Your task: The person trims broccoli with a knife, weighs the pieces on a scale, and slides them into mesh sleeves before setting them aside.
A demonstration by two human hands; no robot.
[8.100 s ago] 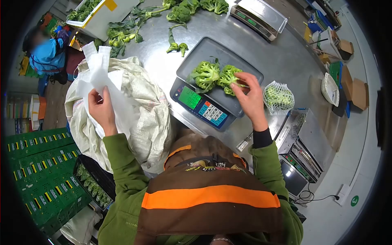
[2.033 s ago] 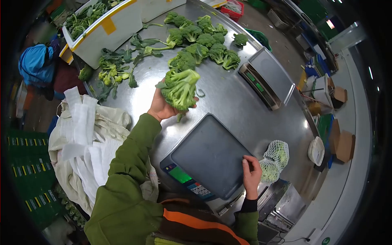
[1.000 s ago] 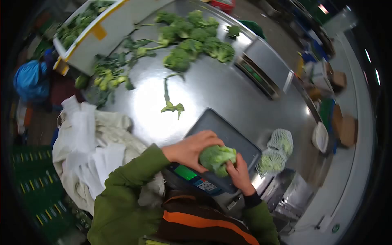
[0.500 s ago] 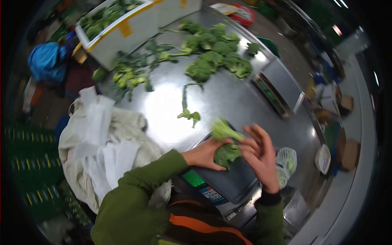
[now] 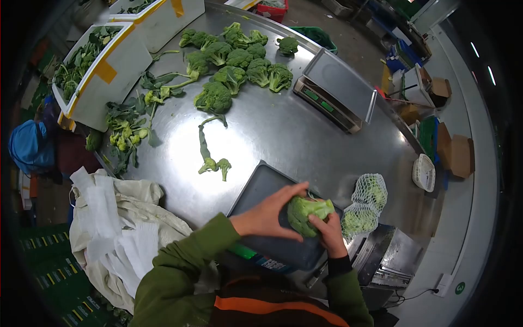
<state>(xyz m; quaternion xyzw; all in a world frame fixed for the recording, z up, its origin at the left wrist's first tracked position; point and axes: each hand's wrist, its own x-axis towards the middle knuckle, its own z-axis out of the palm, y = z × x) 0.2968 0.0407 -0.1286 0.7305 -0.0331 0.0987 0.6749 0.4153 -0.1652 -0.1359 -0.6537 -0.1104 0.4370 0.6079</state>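
Note:
A broccoli head (image 5: 303, 216) with its pale cut stem pointing right is over the dark tray of a weighing scale (image 5: 260, 182). My right hand (image 5: 330, 233) is closed on it, thumb pressed against the stem side. On the left of the head, my left hand (image 5: 268, 214) is spread wide, with fingers above and thumb below. A gap shows between its palm and the florets. The scale's lit display and keypad lie partly under my left forearm. Just right of my right hand are two heads in white foam netting (image 5: 360, 220).
Several broccoli heads (image 5: 231, 79) lie at the table's back, with leafy trimmings (image 5: 126, 131) to the left. White foam boxes (image 5: 117, 82) line the far left. A second scale (image 5: 340, 82) stands back right. A cloth sack with white netting (image 5: 122, 218) fills the near left.
The cut stem piece seen blurred above the head is gone from there. My right hand has come down onto the broccoli; my left hand has loosened and spread. The view has shifted.

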